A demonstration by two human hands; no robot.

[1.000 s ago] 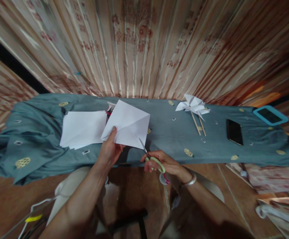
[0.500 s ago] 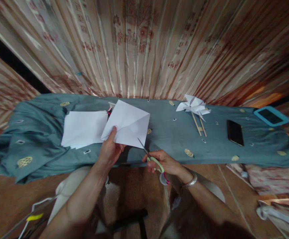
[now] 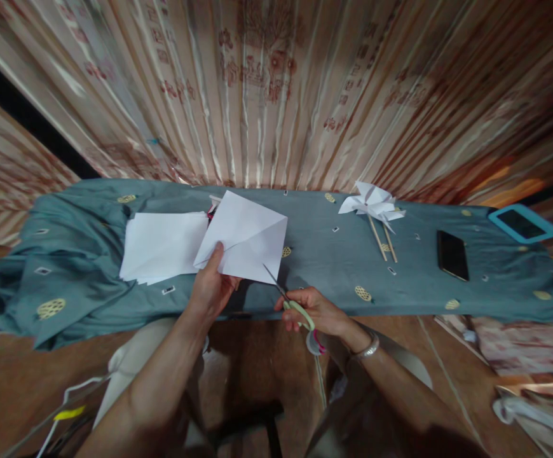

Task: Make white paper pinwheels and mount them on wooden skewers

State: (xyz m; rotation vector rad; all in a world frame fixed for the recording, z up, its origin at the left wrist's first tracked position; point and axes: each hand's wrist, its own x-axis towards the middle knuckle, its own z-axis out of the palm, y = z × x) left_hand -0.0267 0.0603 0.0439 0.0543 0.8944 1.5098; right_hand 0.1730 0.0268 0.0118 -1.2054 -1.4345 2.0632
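A square sheet of white paper (image 3: 250, 226) with diagonal creases is pinched at its lower left by my left hand (image 3: 212, 283), thumb on top. A slit runs in along a crease near that thumb. Fingers of my right hand (image 3: 312, 308) are wrapped round the pale green handles of a pair of scissors (image 3: 298, 310). Their blades lie at the sheet's lower right edge, pointing up and left; I cannot tell whether the paper is between them. Left of the sheet rests a stack of white paper (image 3: 162, 245), partly overlapped by it.
Paper pinwheels (image 3: 374, 202) on wooden sticks lie to the right on the green cloth (image 3: 324, 273). Farther right are a black phone (image 3: 452, 254) and a blue-framed tablet (image 3: 523, 224). A patterned curtain (image 3: 267, 95) hangs close behind the narrow table.
The view has shifted very slightly, so the table things appear a little farther right. Both hands, the sheet and the scissors keep nearly the same pose.
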